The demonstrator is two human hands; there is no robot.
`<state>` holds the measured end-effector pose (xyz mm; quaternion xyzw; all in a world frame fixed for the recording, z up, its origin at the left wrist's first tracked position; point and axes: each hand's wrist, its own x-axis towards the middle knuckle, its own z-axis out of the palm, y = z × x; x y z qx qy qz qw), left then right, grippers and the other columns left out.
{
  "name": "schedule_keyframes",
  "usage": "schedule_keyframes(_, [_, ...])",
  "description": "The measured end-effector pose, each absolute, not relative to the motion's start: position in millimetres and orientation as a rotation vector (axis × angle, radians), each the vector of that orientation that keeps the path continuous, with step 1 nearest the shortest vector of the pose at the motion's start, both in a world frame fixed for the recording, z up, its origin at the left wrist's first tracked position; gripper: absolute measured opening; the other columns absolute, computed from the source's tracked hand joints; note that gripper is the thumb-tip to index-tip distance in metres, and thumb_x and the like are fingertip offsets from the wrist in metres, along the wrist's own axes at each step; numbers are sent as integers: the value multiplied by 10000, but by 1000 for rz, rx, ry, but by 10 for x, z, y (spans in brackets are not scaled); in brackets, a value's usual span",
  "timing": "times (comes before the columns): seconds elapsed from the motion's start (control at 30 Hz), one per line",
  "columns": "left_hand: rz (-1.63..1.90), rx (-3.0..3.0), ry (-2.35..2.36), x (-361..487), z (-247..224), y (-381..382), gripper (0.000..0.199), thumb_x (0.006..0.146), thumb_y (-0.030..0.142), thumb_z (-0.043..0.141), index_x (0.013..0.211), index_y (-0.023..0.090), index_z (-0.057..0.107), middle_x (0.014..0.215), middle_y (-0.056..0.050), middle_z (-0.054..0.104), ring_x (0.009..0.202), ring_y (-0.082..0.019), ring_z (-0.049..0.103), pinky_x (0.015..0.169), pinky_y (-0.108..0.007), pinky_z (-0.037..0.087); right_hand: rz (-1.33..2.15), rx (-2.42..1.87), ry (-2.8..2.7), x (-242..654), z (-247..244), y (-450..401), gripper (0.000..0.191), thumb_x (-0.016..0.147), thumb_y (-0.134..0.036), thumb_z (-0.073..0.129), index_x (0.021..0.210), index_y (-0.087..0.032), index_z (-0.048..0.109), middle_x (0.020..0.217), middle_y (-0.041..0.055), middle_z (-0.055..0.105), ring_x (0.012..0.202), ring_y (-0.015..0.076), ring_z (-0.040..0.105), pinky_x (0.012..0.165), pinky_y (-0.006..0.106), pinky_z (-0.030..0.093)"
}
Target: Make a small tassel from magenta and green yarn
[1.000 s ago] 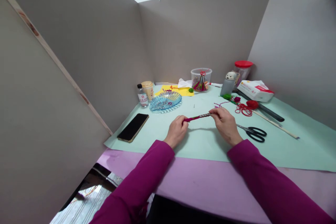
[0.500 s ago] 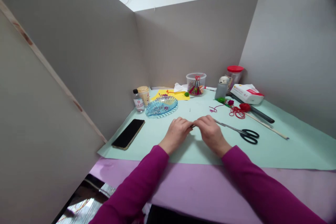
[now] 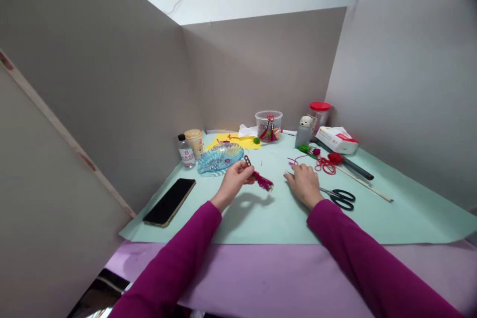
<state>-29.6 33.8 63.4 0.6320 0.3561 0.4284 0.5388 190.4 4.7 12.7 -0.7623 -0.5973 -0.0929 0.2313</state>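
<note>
The red tassel (image 3: 263,180) is pinched in my left hand's (image 3: 234,182) fingertips, its long axis slanting rightward and down from them toward my right hand (image 3: 303,185), farther off, whose fingers lie together, empty.

Letter B — on bottle label (image 3: 186,153), rest unreadable

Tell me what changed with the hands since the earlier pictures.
The hands have parted. The right hand let go of the red beaded cord piece and moved right, toward the scissors. The left hand kept hold of it, now raised and tilted. The blue glass dish and the phone stayed where they were.
</note>
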Motion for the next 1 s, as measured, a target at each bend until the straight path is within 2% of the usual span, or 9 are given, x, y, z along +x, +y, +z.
schedule_keyframes(0.1, [904,1416,831,-284,680,488,284,736,387,644,762,159,477,818,-53,646,723,-143,618,709,-302,471,-174,-2201,-1779,2010,68,161,191,863,-293,488,878,-155,619,1009,127,605,988,272,491,789,370,339])
schedule_keyframes(0.2, [895,1491,853,-293,536,645,265,724,368,658,759,152,509,853,-45,637,778,-130,606,686,-246,439,-98,-2157,-1739,1988,46,167,243,907,-243,369,940,-146,589,961,126,623,896,231,537,732,327,338])
schedule_keyframes(0.3, [880,1483,942,-309,292,791,259,715,347,655,702,147,490,665,-4,574,579,-94,546,573,-219,407,104,-1999,-1674,1886,66,106,320,930,-269,273,1033,-162,556,855,87,643,761,189,563,670,289,351])
schedule_keyframes(0.43, [927,1448,1017,-324,86,909,240,729,346,635,730,148,499,650,6,560,525,-80,524,528,-204,411,352,-1796,-1770,1639,157,47,335,909,-358,306,937,-195,597,830,54,658,756,177,579,675,270,380])
schedule_keyframes(0.53, [1000,1466,1024,-334,56,925,245,745,359,622,738,154,490,673,1,569,574,-94,553,541,-203,435,366,-1666,-1858,1411,240,48,309,873,-276,360,1065,-181,582,928,74,667,843,173,589,734,264,389])
schedule_keyframes(0.63, [1034,1474,1019,-346,55,913,233,762,354,599,742,161,470,668,1,570,581,-104,558,528,-204,433,342,-1659,-1935,1209,286,73,338,895,-271,345,1191,-177,478,831,60,662,734,168,585,660,255,371])
schedule_keyframes(0.8, [1111,1511,963,-361,68,906,237,767,346,596,714,168,449,617,20,548,558,-91,532,549,-202,432,174,-1782,-2071,1031,236,174,174,900,-231,347,963,-208,508,804,50,647,654,155,544,570,243,273])
schedule_keyframes(1.0, [1207,1442,878,-390,183,899,254,769,364,608,759,168,447,643,15,553,576,-103,554,583,-234,477,254,-1844,-2129,1042,150,213,162,865,-179,386,934,-226,525,794,39,654,678,146,549,582,234,263])
